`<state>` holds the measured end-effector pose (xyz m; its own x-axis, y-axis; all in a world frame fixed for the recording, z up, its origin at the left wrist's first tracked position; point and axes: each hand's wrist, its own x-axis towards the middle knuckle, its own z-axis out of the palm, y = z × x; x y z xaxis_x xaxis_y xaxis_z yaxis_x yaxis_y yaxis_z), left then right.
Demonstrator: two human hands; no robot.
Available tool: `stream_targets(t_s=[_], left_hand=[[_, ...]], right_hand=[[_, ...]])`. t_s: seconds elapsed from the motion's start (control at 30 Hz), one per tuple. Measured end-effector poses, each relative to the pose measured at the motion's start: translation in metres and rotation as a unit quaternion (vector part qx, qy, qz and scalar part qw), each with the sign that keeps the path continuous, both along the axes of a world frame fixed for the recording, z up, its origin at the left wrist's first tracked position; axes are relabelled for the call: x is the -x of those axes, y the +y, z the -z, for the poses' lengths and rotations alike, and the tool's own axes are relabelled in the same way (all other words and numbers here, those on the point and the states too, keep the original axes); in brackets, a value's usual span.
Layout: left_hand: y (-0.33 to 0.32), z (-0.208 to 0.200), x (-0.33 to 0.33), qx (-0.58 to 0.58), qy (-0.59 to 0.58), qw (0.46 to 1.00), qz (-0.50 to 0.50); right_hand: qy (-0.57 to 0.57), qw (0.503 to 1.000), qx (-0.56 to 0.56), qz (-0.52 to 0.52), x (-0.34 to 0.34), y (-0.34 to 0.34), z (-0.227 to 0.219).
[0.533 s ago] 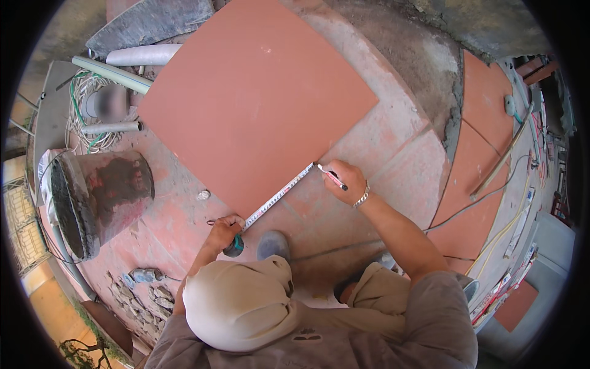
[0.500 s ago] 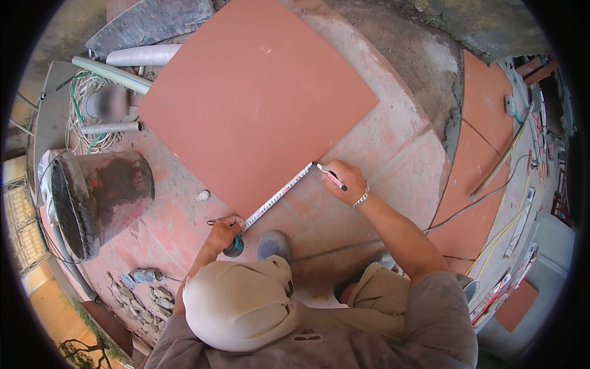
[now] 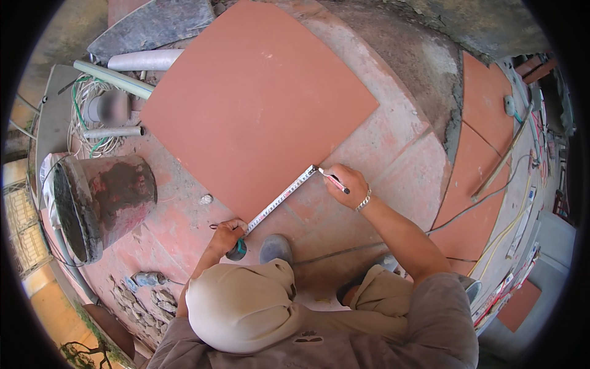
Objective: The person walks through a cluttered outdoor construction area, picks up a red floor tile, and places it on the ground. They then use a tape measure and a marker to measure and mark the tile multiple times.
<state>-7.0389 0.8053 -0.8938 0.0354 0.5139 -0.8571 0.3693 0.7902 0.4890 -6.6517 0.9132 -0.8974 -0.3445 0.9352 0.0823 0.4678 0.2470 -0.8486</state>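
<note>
A large square reddish tile [image 3: 258, 98] lies on the floor in front of me, one corner pointing toward me. Along its near right edge runs the white blade of a tape measure [image 3: 279, 200]. My left hand [image 3: 228, 235] is closed round the tape near the tile's near corner, its dark green case [image 3: 236, 251] showing below the fingers. At the blade's far end, my right hand [image 3: 345, 186] grips a white and red marker [image 3: 337, 182], with the tip at the end of the tape beside the tile's edge.
A cement-smeared bucket [image 3: 101, 200] lies on its side at left, near pipes [image 3: 117, 80] and coiled cable [image 3: 80, 117]. A small power tool [image 3: 146, 278] and rubble [image 3: 138, 307] lie nearer. Laid tiles [image 3: 470, 184] and a cable [image 3: 455, 221] are at right.
The view has shifted very slightly. Both hands, the tape and the marker keep almost the same place against the tile.
</note>
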Motion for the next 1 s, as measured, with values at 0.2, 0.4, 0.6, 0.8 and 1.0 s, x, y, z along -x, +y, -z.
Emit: stream_targets(t_s=[0.2, 0.4, 0.6, 0.8, 1.0], left_hand=[[-0.003, 0.007, 0.002, -0.014, -0.013, 1.0, -0.01], [-0.004, 0.01, 0.003, -0.005, -0.018, 0.999, -0.027], [-0.004, 0.007, 0.002, -0.011, -0.026, 0.999, -0.031], [-0.006, 0.011, 0.003, -0.012, -0.034, 0.999, -0.037], [-0.004, 0.006, 0.0, -0.013, -0.002, 1.0, -0.013]], right_hand=[[0.004, 1.0, -0.008, 0.017, 0.004, 0.004, 0.003], [-0.011, 1.0, -0.019, -0.004, 0.001, 0.005, 0.003], [-0.002, 1.0, -0.022, 0.004, 0.004, 0.005, 0.002], [-0.007, 1.0, -0.011, -0.001, 0.004, 0.005, 0.003], [0.006, 1.0, -0.011, 0.026, 0.007, 0.007, 0.001]])
